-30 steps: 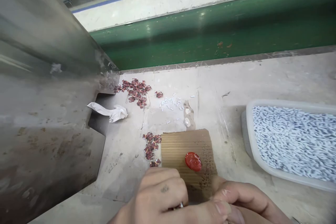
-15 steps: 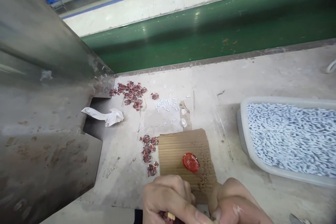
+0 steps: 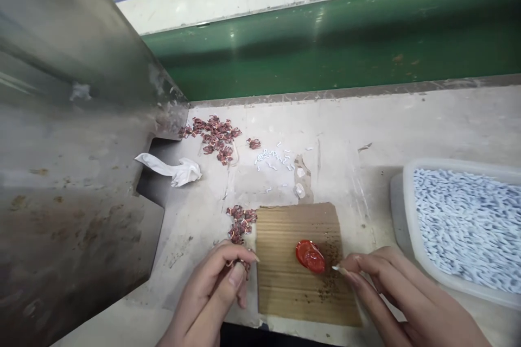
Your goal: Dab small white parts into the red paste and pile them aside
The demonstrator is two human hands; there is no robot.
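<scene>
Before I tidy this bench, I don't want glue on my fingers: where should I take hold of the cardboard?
Probably grip the cardboard by its bare left edge, coming in from the left. It lies flat, the red blob sits right of centre, and dark specks lie around and below the blob.

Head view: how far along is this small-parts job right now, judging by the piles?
Looks done: one pile of reddish parts lies far back, a smaller pile beside the cardboard. In hand: the left hand pinches a reddish part; the right hand holds a small white piece near the red blob. Left: the tray is full of white pieces, so probably much remains.
</scene>
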